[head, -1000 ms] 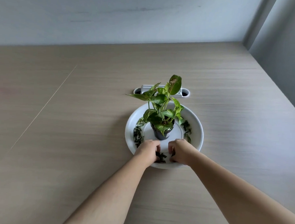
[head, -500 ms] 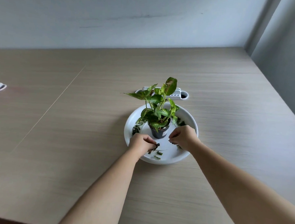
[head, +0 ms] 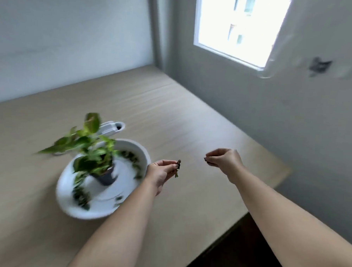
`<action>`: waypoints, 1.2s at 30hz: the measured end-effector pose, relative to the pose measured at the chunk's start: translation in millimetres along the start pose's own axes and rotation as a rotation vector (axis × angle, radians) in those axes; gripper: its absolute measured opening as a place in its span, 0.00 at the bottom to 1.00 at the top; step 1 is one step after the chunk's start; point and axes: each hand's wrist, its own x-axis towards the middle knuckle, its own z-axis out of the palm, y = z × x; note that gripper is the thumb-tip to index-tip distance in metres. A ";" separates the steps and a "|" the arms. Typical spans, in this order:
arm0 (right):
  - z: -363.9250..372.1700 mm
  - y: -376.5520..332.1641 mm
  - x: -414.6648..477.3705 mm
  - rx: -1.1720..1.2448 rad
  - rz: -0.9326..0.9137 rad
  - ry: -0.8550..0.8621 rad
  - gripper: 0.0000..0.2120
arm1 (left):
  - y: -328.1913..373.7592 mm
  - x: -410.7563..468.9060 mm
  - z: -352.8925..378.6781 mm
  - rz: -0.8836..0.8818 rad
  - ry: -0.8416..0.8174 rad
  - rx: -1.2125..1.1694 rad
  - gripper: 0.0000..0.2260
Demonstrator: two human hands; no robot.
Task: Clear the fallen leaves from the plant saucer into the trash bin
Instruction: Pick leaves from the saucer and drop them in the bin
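Observation:
The white plant saucer (head: 67, 201) sits on the wooden table at the left, with a small dark pot and green plant (head: 89, 149) in its middle. Dark fallen leaves (head: 80, 197) still lie along its front and back rims. My left hand (head: 161, 171) hovers just right of the saucer, pinching a dark dried leaf (head: 177, 167) that dangles from its fingertips. My right hand (head: 224, 160) is farther right above the table, fingers pinched on a small dark leaf bit (head: 207, 160). No trash bin is in view.
A white grommet fitting (head: 113, 127) is set in the table behind the saucer. The table's right edge (head: 269, 200) runs close to a grey wall with a bright window (head: 238, 27). Dark floor shows below the table corner.
Both hands have lifted out of the saucer and swung right, each carrying leaf pieces. The view has turned sharply right, so the wall and window now show.

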 end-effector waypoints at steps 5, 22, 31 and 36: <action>-161.5 35.5 -40.0 0.129 0.018 0.343 0.09 | -23.6 -6.9 153.5 -0.029 -0.339 0.114 0.07; -512.0 261.3 -139.9 0.084 0.435 0.726 0.13 | -284.0 -63.9 512.9 -0.327 -0.603 0.560 0.08; -490.0 356.1 -90.4 0.145 0.641 0.685 0.10 | -386.7 22.1 507.5 -0.496 -0.430 0.829 0.07; -491.8 375.8 -71.9 0.169 0.724 0.642 0.15 | -406.3 43.9 519.6 -0.533 -0.459 0.929 0.17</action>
